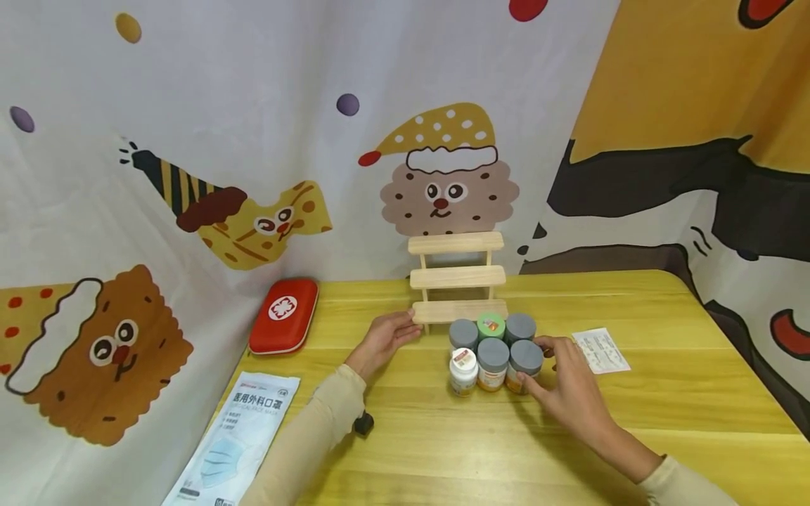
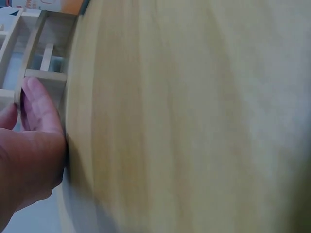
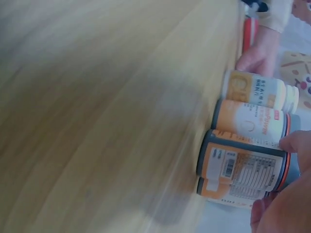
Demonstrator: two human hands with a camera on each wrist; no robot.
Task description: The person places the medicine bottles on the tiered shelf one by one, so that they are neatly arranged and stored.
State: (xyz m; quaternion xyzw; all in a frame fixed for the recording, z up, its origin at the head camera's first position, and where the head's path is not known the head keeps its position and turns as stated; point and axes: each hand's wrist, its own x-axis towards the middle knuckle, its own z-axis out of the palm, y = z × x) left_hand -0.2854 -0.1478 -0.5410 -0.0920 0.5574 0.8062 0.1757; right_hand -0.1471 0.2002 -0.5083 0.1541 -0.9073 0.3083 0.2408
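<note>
A small three-step wooden stand (image 1: 458,277) stands against the curtain. My left hand (image 1: 386,341) pinches the left end of its lowest step, thumb on one side and fingers on the other, as the left wrist view shows. Right in front of the stand, several bottles and jars sit close together in two rows: grey-lidded jars (image 1: 493,353), a green-lidded one (image 1: 491,325) and a white bottle (image 1: 464,372). My right hand (image 1: 576,393) grips the front-right grey-lidded jar (image 3: 243,162), thumb at the front of its lid and fingers at its far side.
A red zip case (image 1: 285,316) lies at the table's left. Nearer is a face mask packet (image 1: 237,429) at the left edge. Right of the jars lies a printed white card (image 1: 601,351). A cartoon-print curtain (image 1: 304,42) hangs behind the wooden table (image 1: 664,422).
</note>
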